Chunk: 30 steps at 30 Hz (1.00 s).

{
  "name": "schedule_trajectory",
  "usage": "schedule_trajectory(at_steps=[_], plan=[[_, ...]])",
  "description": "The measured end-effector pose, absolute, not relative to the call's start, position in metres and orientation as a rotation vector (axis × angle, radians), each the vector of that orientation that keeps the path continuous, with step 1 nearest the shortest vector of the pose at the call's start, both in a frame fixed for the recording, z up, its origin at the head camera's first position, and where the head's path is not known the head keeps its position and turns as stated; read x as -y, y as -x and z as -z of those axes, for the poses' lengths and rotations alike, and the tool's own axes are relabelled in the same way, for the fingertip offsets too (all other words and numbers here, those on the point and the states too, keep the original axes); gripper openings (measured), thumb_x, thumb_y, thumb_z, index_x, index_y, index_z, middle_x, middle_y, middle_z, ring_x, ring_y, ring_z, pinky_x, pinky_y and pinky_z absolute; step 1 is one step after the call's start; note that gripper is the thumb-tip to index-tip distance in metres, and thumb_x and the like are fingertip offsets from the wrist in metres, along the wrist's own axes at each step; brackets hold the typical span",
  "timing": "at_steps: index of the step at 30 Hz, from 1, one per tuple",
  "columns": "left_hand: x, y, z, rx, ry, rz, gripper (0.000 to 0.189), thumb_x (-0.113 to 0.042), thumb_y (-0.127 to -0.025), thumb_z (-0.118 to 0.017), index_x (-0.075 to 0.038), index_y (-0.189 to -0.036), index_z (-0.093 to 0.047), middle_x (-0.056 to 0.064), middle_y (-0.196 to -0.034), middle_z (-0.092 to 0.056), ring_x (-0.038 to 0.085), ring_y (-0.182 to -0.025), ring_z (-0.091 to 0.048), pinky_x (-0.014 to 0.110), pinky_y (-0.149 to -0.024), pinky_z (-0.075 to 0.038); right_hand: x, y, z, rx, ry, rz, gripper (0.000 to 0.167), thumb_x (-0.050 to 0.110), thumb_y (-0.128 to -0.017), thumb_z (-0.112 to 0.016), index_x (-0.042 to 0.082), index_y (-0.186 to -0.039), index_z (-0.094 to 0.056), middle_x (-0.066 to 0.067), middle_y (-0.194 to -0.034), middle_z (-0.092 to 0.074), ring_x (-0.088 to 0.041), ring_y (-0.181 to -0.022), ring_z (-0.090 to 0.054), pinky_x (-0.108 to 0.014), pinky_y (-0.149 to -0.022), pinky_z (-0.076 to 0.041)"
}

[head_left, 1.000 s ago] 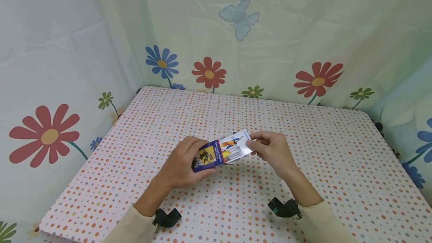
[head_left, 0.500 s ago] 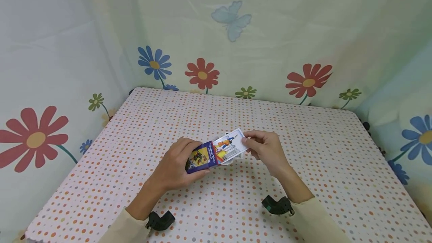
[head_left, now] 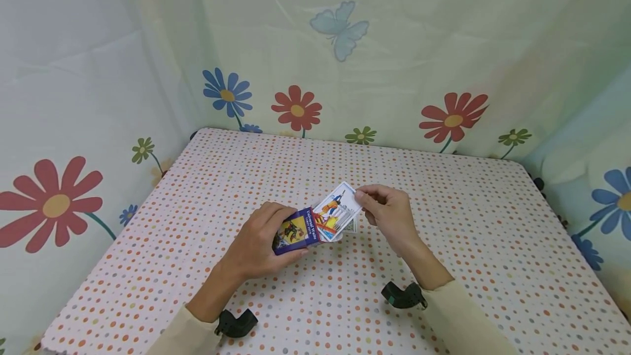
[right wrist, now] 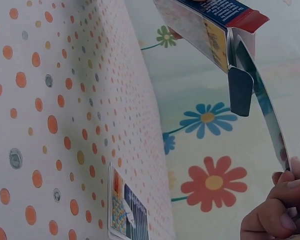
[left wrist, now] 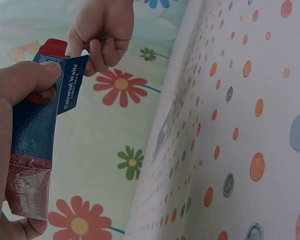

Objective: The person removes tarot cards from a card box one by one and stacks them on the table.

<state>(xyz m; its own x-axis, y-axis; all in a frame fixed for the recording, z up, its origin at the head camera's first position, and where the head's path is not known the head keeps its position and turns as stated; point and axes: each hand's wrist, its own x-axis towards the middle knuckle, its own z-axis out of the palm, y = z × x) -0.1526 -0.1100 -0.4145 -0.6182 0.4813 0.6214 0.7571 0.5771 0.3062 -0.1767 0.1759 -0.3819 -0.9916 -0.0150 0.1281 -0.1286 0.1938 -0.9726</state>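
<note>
My left hand (head_left: 261,242) grips a purple-blue tarot card box (head_left: 296,230) marked "Universal Waite", its open end towards the right. A picture card (head_left: 337,211) slants up from that end. My right hand (head_left: 389,212) pinches the card's far corner between thumb and fingers. Whether the card's lower end is still inside the box, I cannot tell. Flaps (right wrist: 240,91) of the box stand out at its mouth in the right wrist view. Below, a small stack of cards (right wrist: 127,207) lies on the table; in the head view the held card partly hides it.
A table (head_left: 419,267) with a dotted cloth spreads under both hands. Behind it hangs a pale curtain (head_left: 276,32) printed with flowers and a butterfly. Dark wrist cameras (head_left: 236,323) are strapped at both sleeves.
The card has turned to a steeper slant and come further out of the box, with my right hand pinching it. My left hand keeps its grip on the box. The head view has shifted slightly.
</note>
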Motion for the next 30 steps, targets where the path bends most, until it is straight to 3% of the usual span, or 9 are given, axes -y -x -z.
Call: schedule_trajectory(at_steps=[17, 30], plan=[[0.11, 0.152, 0.415, 2.333, 0.988, 0.777, 0.072, -0.047, -0.074, -0.087, -0.007, -0.129, -0.061, 0.003, -0.114, -0.062, 0.012, -0.096, -0.055, 0.031, -0.079, -0.05, -0.181, 0.198, 0.39, 2.376, -0.216, -1.837, 0.022, 0.011, -0.1, -0.065, -0.008, -0.109, -0.071, -0.009, -0.073, -0.058, -0.01, -0.056, -0.047, -0.021, -0.05, -0.04], [0.11, 0.152, 0.413, 2.343, 0.99, 0.764, 0.07, -0.048, -0.074, -0.086, -0.008, -0.127, -0.062, 0.002, -0.113, -0.061, 0.011, -0.096, -0.054, 0.03, -0.079, -0.05, -0.191, 0.223, 0.404, 2.487, -0.167, -1.853, 0.025, 0.016, -0.103, -0.06, -0.006, -0.11, -0.069, -0.01, -0.082, -0.058, -0.012, -0.059, -0.045, -0.022, -0.052, -0.039]])
